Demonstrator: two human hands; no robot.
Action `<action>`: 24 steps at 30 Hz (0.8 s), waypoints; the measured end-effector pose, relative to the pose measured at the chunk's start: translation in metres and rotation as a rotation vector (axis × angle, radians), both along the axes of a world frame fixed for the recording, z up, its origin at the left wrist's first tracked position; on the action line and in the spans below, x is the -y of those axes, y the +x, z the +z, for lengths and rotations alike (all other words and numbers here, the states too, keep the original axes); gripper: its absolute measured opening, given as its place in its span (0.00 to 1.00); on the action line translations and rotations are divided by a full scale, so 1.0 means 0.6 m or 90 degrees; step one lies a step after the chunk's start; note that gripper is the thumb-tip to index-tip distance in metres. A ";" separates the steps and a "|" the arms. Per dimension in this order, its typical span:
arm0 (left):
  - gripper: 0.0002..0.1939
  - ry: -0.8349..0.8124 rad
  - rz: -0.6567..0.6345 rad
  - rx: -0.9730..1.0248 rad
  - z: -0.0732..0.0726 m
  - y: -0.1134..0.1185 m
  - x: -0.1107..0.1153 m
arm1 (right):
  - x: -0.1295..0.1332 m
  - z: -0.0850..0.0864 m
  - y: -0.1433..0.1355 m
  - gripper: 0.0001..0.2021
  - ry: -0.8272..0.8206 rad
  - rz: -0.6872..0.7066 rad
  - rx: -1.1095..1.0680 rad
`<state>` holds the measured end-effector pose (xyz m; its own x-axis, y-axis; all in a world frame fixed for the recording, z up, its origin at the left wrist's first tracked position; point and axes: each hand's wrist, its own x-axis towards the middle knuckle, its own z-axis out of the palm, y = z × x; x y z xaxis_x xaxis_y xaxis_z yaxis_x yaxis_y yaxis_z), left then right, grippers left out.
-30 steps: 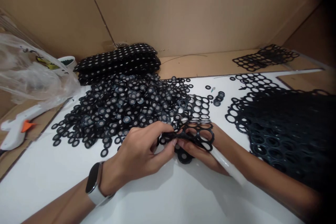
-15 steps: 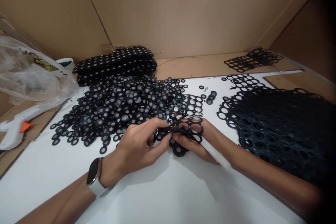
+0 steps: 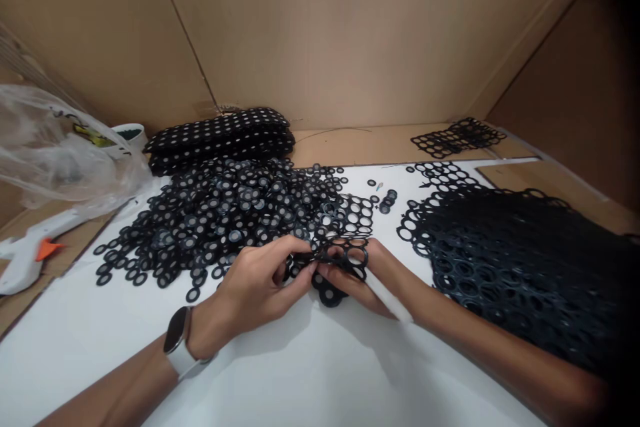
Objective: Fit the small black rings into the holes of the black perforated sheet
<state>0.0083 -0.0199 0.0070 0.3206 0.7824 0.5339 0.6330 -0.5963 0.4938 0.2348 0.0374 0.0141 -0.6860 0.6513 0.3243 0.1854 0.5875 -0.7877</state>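
The black perforated strip (image 3: 346, 251) was held above the counter (image 3: 250, 373), just before the heap of rings (image 3: 215, 213). The left hand (image 3: 260, 280) pinched its edge; the right hand (image 3: 357, 290) gripped it. Their hold had barely changed, so handling was apparently unfinished.

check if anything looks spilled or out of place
A lone black ring and a small overlapping cluster lie on the white surface, right of the main ring pile, so they look like strays.
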 end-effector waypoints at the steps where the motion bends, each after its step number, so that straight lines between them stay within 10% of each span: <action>1: 0.11 0.002 -0.001 0.001 0.000 0.000 -0.001 | 0.000 0.000 0.000 0.05 0.001 -0.007 0.002; 24: 0.12 -0.004 -0.017 -0.045 0.005 -0.004 0.009 | 0.012 -0.023 0.012 0.03 -0.174 0.026 0.020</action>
<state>0.0060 -0.0253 0.0097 0.3781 0.7763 0.5043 0.6498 -0.6106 0.4527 0.2418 0.0299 0.0004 -0.7203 0.6834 0.1191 0.1921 0.3615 -0.9124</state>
